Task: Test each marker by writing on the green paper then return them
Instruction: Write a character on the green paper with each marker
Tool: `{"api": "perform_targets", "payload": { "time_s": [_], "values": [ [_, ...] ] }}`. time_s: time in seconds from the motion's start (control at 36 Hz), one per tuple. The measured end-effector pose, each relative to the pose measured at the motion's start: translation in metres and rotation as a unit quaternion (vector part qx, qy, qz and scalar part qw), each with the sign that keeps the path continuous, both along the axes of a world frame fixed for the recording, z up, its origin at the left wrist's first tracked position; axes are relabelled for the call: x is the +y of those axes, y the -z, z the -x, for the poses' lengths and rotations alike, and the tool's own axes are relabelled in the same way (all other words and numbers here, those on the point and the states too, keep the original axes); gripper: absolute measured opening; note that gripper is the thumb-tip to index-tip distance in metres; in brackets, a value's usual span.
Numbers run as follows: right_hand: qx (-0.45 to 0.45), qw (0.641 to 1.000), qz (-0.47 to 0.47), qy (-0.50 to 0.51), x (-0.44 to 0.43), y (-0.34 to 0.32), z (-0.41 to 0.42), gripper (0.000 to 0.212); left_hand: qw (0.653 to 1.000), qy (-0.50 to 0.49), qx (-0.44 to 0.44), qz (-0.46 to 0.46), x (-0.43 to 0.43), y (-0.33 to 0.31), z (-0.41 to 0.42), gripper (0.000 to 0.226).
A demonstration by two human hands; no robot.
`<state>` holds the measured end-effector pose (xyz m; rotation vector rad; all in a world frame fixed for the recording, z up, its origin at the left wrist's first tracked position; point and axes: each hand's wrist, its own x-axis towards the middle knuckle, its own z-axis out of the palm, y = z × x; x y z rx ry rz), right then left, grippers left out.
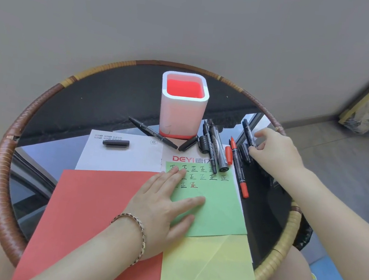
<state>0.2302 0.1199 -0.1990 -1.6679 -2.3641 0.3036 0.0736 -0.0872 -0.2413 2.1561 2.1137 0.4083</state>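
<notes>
The green paper [217, 209] lies on the round table with rows of black and red characters along its top. My left hand [166, 200] rests flat on its left side, fingers spread, holding nothing. My right hand [272, 150] is at the table's right edge, its fingers closing around a black marker [248, 132] that lies there. Several black markers [215, 146] and a red-tipped marker [239, 169] lie just above the green paper. One more black marker [153, 132] lies left of the white pen holder [183, 107], which has a red inside.
A red sheet [90, 216] lies left of the green paper and a yellow sheet [209, 271] below it. A white printed sheet [116, 154] carries a loose black cap [115, 143]. The table has a raised woven rim [4, 159]. A wall stands behind.
</notes>
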Motion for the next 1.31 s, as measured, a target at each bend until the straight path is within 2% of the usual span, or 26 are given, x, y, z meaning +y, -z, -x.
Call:
{"api": "perform_targets", "payload": {
  "time_s": [0.08, 0.19, 0.31, 0.42, 0.5, 0.67, 0.72, 0.83, 0.97, 1.11, 1.22, 1.31],
  "values": [
    [0.08, 0.995, 0.045, 0.033, -0.004, -0.003, 0.002, 0.046, 1.0, 0.002, -0.002, -0.001, 0.0, 0.0, 0.0, 0.037],
    [0.217, 0.968, 0.112, 0.063, -0.018, -0.017, 0.001, 0.039, 1.0, 0.001, -0.01, -0.004, 0.001, 0.001, 0.0, 0.037],
    [0.414, 0.877, 0.242, 0.032, -0.048, -0.033, -0.002, 0.02, 1.0, 0.004, -0.013, -0.008, 0.001, 0.001, 0.0, 0.038],
    [0.503, 0.826, 0.254, 0.003, -0.077, -0.032, -0.002, 0.004, 1.0, 0.006, -0.017, -0.008, 0.0, 0.002, 0.001, 0.038],
    [0.55, 0.799, 0.244, -0.022, -0.099, -0.023, 0.004, 0.013, 1.0, 0.005, -0.02, -0.01, 0.0, 0.001, 0.001, 0.038],
    [0.553, 0.793, 0.252, -0.048, -0.119, 0.005, 0.024, 0.01, 1.0, 0.004, -0.02, -0.005, 0.001, 0.001, 0.001, 0.038],
    [0.533, 0.808, 0.245, -0.061, -0.12, 0.008, 0.028, 0.011, 1.0, 0.005, -0.019, -0.004, 0.001, 0.002, 0.001, 0.039],
    [0.494, 0.85, 0.175, -0.047, -0.111, 0.01, 0.029, 0.013, 1.0, 0.004, -0.022, -0.006, 0.002, 0.002, 0.001, 0.039],
    [0.498, 0.856, 0.14, 0.004, -0.103, 0.012, 0.03, 0.028, 1.0, 0.004, -0.023, -0.006, 0.001, 0.001, 0.0, 0.039],
    [0.506, 0.853, 0.122, 0.034, -0.101, 0.02, 0.033, 0.033, 1.0, 0.003, -0.024, -0.007, 0.002, 0.002, 0.0, 0.038],
    [0.484, 0.871, 0.068, 0.048, -0.103, 0.028, 0.034, 0.042, 1.0, 0.004, -0.03, -0.008, 0.002, 0.002, 0.0, 0.039],
    [0.464, 0.883, 0.048, 0.05, -0.104, 0.03, 0.036, 0.039, 0.999, 0.005, -0.031, -0.007, 0.001, 0.002, 0.0, 0.039]
  ]
}}
